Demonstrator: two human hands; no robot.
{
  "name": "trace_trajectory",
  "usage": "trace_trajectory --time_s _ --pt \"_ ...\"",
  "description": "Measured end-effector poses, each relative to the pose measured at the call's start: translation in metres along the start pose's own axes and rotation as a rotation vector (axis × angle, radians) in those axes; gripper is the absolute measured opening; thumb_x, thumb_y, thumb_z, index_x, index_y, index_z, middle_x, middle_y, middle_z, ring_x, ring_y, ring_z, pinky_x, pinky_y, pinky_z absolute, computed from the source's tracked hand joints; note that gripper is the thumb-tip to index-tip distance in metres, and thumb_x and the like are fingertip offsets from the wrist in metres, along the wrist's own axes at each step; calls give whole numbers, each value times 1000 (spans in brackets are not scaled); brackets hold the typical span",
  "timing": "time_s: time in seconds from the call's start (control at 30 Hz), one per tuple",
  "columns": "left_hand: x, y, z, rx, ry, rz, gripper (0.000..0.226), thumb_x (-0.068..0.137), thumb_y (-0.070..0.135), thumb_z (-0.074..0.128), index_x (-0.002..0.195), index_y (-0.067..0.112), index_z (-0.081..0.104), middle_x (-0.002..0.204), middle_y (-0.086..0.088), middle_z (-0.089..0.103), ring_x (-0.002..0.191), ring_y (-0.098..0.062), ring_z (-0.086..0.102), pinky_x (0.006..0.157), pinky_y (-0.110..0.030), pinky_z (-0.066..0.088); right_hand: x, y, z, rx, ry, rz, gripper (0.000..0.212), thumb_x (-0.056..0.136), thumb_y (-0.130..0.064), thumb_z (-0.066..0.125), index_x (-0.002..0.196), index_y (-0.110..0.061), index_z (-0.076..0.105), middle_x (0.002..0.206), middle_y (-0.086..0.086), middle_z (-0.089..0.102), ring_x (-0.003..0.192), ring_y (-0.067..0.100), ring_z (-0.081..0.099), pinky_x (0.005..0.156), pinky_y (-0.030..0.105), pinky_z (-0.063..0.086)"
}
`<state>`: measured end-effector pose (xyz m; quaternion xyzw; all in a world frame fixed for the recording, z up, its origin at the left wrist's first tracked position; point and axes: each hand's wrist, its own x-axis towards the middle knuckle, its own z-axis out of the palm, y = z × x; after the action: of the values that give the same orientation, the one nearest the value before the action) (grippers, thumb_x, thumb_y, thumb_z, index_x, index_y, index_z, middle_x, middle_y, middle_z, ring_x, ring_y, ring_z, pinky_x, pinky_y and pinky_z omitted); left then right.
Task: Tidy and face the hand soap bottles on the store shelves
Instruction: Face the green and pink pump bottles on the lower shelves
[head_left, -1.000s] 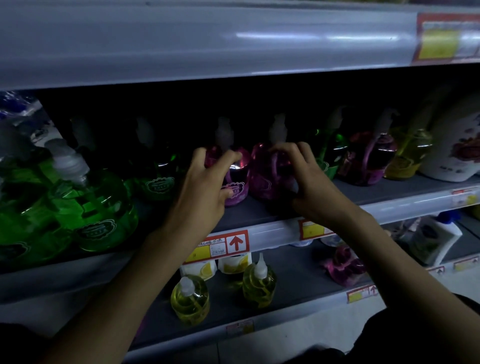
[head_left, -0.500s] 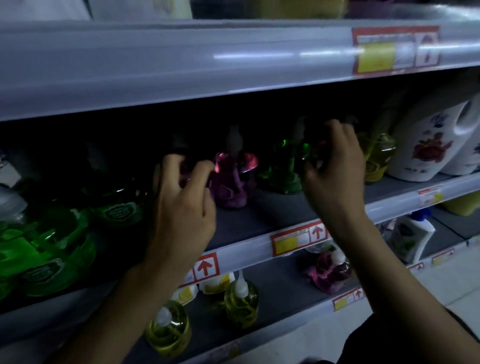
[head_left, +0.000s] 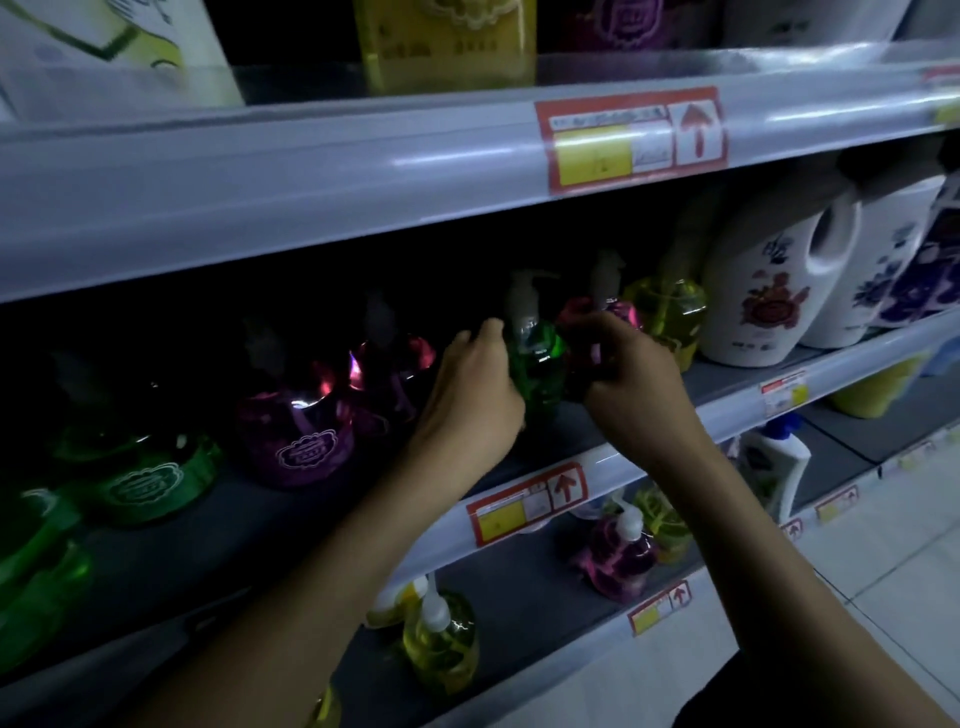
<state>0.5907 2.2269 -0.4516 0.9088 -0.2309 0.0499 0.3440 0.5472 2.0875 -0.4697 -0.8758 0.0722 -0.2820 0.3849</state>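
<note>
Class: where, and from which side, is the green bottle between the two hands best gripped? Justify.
Probably the green bottle's round body, from the front-left: it stands upright, its pump is narrow, and the pink bottle crowds its right side.

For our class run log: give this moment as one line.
step: facing | left hand: holds green bottle | right hand: grips pink bottle | place: middle shelf

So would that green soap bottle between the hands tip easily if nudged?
Probably not easily: the green soap bottle looks squat and seems full of liquid, so likely heavy for its size. Its tall pump raises the top, so a high push might rock it. Glossy plastic may feel slippery.
</note>
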Motion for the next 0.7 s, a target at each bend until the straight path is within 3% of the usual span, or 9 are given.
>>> trace_trajectory --time_s 0.07,0.13,0.2,0.3,0.4,0.47,0.57,0.63,0.7 --pt "-14 -10 -2 -83 32 62 51 87 -5 52 132 19 44 113 -7 57 85 -20 65 77 -34 56 -6 8 -10 38 -24 49 45 83 0 63 120 -27 61 108 -6 68 97 10 65 84 34 57" --pt "-25 -18 -2 -168 16 50 51 91 3 54 135 26 42 102 -4 62 65 -10 66 58 -18 53 -12 13 -19 91 -203 106 57 81 -2 70 130 -26 54 113 -12 63 97 6 63 89 32 55" --pt "-28 -23 1 -348 -33 -23 58 90 9 61 140 29 38 99 0 65 51 -7 62 46 -17 45 -15 13 -21 105 -398 153 64 77 -7 77 133 -21 51 119 -9 62 101 10 63 92 33 54" --pt "-30 -23 5 -481 17 -53 61 86 8 67 139 29 43 99 1 68 49 -13 58 47 -23 45 -17 3 -14 -122 -326 52 50 71 -17 82 117 -18 62 105 -2 70 95 17 66 81 34 54" --pt "-48 -22 -2 -479 131 -44 68 83 10 70 140 35 42 109 -9 68 78 -28 68 66 -35 56 -29 -17 -8 -138 -181 1 55 64 -20 86 115 -20 65 94 -1 73 87 19 68 72 34 54" --pt "-66 -27 -16 -407 212 -12 69 84 18 71 140 42 39 98 -19 69 89 -37 66 76 -38 54 -37 -36 -7 -121 -148 -35 59 60 -19 88 115 -22 65 86 -5 72 80 14 67 68 31 51" --pt "-101 -45 -45 -327 302 44 72 85 28 68 138 55 28 92 -18 70 87 -38 64 76 -42 56 -52 -75 -5 -168 -155 -90 63 54 -24 91 113 -22 68 78 -11 69 74 4 64 65 26 43" --pt "-127 -62 -65 -341 330 34 71 85 32 65 132 67 25 88 -13 71 84 -33 66 72 -44 57 -62 -99 7 -226 -181 -154 68 48 -37 91 111 -24 70 77 -11 68 76 9 66 64 24 39" --pt "-146 -81 -82 -363 342 -41 71 88 29 64 125 74 24 71 -7 68 68 -28 65 62 -45 55 -72 -117 27 -199 -224 -221 66 46 -44 89 108 -26 71 73 -16 61 73 12 68 63 23 41"
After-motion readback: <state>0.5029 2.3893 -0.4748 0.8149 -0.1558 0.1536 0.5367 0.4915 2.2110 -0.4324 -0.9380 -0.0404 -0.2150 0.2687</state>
